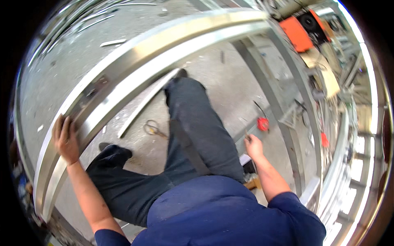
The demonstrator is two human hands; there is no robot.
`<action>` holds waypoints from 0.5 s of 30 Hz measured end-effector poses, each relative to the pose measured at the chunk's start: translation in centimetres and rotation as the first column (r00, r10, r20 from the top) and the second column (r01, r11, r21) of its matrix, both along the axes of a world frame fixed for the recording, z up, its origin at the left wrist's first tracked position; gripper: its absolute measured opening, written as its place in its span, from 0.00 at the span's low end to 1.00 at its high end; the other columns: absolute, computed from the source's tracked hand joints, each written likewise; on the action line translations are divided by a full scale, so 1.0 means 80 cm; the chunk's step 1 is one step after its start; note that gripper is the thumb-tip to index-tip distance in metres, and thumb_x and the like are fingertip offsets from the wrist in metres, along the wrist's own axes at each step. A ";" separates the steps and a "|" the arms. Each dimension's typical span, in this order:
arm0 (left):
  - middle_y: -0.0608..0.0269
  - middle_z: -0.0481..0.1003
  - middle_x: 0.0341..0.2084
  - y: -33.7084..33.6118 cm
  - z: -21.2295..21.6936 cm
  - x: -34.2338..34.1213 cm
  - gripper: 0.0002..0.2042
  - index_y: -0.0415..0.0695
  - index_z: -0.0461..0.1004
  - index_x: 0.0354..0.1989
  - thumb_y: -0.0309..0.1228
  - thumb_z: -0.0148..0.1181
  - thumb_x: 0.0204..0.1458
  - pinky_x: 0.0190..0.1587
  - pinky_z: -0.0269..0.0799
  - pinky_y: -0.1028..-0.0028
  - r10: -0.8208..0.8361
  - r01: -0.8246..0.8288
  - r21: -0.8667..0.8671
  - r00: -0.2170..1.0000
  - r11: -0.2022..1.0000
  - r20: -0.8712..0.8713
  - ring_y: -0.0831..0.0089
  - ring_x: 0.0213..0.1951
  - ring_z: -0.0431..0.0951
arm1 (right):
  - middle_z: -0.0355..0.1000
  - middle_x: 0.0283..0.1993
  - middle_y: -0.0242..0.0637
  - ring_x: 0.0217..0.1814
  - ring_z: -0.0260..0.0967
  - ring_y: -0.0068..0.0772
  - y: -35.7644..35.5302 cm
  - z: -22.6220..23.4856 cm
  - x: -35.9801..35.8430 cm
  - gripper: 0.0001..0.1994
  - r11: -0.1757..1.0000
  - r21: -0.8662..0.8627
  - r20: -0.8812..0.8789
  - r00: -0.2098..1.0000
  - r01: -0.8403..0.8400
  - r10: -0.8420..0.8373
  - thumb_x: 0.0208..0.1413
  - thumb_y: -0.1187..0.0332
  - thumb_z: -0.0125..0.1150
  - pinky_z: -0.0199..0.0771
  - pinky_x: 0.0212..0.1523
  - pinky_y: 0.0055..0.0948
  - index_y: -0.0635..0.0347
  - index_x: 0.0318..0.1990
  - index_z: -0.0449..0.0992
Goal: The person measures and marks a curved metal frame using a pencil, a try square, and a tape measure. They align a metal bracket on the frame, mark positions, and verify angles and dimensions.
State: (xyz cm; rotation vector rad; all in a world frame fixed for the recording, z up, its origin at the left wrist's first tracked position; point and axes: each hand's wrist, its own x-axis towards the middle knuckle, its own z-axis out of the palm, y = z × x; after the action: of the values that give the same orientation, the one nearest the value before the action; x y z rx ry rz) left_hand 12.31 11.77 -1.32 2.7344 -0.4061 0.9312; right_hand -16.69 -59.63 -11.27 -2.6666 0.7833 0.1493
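Observation:
A large silvery metal frame [135, 57] arches across the view, its near rail made of channel-shaped profile. My left hand [65, 141] grips that rail at the left, fingers hooked over its edge. To the right of my thigh, my right hand [255, 148] is closed, and a small dark tip pokes out of it; what it belongs to is too small to name. A red tape measure [263, 124] with a black strap lies just beyond the right hand. Between my legs, scissors [152, 128] lie on the floor.
A loose pale strip [143, 106] lies on the floor by my foot. Metal crossbars [266, 82] span the frame's right part. An orange and black machine [297, 35] stands at the far right, near stacked profiles [338, 139]. More long strips [78, 20] lie at the far left.

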 end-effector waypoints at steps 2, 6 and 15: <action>0.57 0.81 0.60 -0.001 0.000 0.003 0.12 0.42 0.86 0.52 0.24 0.69 0.59 0.66 0.72 0.61 0.017 -0.017 0.024 1.000 1.000 -0.017 0.57 0.62 0.79 | 0.81 0.41 0.53 0.46 0.81 0.57 -0.013 -0.006 -0.003 0.12 0.995 -0.023 -0.026 0.995 0.101 -0.101 0.57 0.68 0.69 0.79 0.48 0.48 0.64 0.45 0.80; 0.58 0.81 0.59 -0.009 0.000 0.008 0.12 0.42 0.86 0.52 0.24 0.69 0.60 0.67 0.71 0.61 -0.029 0.029 0.012 0.999 1.000 0.032 0.57 0.63 0.78 | 0.80 0.41 0.56 0.48 0.80 0.59 -0.020 0.000 -0.013 0.11 0.979 -0.032 -0.082 0.975 0.202 -0.204 0.56 0.68 0.70 0.79 0.50 0.51 0.63 0.44 0.78; 0.57 0.81 0.59 -0.001 0.002 0.001 0.12 0.42 0.86 0.52 0.23 0.69 0.59 0.66 0.72 0.60 0.031 -0.032 0.071 0.999 0.997 0.019 0.56 0.62 0.78 | 0.68 0.68 0.50 0.73 0.63 0.55 -0.053 0.034 0.030 0.33 0.926 -0.369 -0.035 0.997 -0.082 0.074 0.54 0.65 0.73 0.65 0.71 0.51 0.57 0.67 0.69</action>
State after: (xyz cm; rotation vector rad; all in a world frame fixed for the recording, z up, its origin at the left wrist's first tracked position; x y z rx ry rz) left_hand 12.43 11.66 -1.15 2.8069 -0.4086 0.9672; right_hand -14.26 -63.85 -8.56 -3.0593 0.7773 0.0518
